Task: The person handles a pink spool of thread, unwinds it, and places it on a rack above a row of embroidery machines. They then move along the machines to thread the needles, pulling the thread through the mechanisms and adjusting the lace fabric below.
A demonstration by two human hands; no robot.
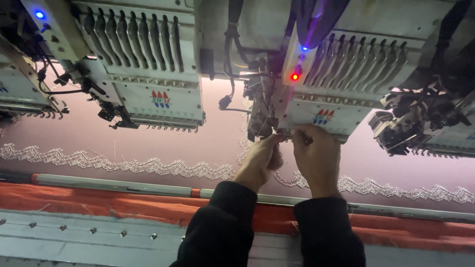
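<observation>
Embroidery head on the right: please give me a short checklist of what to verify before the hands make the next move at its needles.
1. Both hands at the needle row: ok. The left hand and right hand are raised to the lower edge of the right embroidery head.
2. Thread gripped between fingertips: cannot tell, too thin to see.
3. Machine stopped: cannot tell; a red lamp glows on this head.
4. Pink fabric flat: ok, no folds visible.
5. White lace border intact: ok where visible; hidden behind the hands.
6. Sleeves clear of needles: ok, they stay low.
</observation>
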